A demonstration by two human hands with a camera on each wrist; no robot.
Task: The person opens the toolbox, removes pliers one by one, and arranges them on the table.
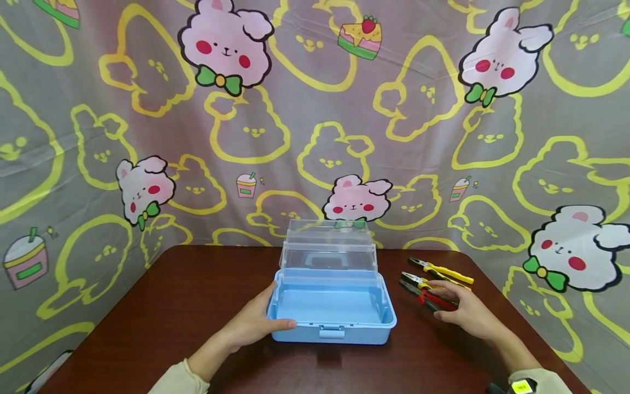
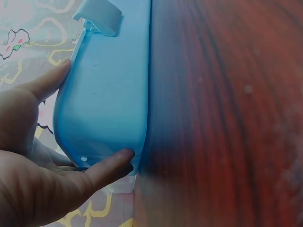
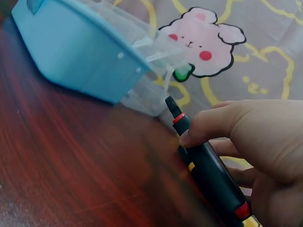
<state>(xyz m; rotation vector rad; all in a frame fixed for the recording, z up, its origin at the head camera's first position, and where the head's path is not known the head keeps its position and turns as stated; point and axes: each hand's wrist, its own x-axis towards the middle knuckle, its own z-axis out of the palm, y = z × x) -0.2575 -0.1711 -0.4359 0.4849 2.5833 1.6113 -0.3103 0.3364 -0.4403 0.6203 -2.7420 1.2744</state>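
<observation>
A light blue toolbox (image 1: 332, 306) stands on the table with its clear lid (image 1: 327, 257) raised at the back. At its left front corner my left hand (image 1: 256, 317) grips it, thumb on the front rim and fingers along the side. In the left wrist view the box's front wall (image 2: 104, 85) shows its latch (image 2: 104, 16). To the right of the box, my right hand (image 1: 465, 312) holds the handles of red-and-black pliers (image 1: 424, 298) between thumb and fingers. Close up in the right wrist view, a black handle with red trim (image 3: 208, 175) lies under the fingertips.
Beyond the right hand lie two yellow-and-black pliers, the farther pair (image 1: 440, 269) and the nearer pair (image 1: 415, 279). The dark red wooden table (image 1: 197, 295) meets a patterned cloth (image 1: 275, 137) at its back and sides.
</observation>
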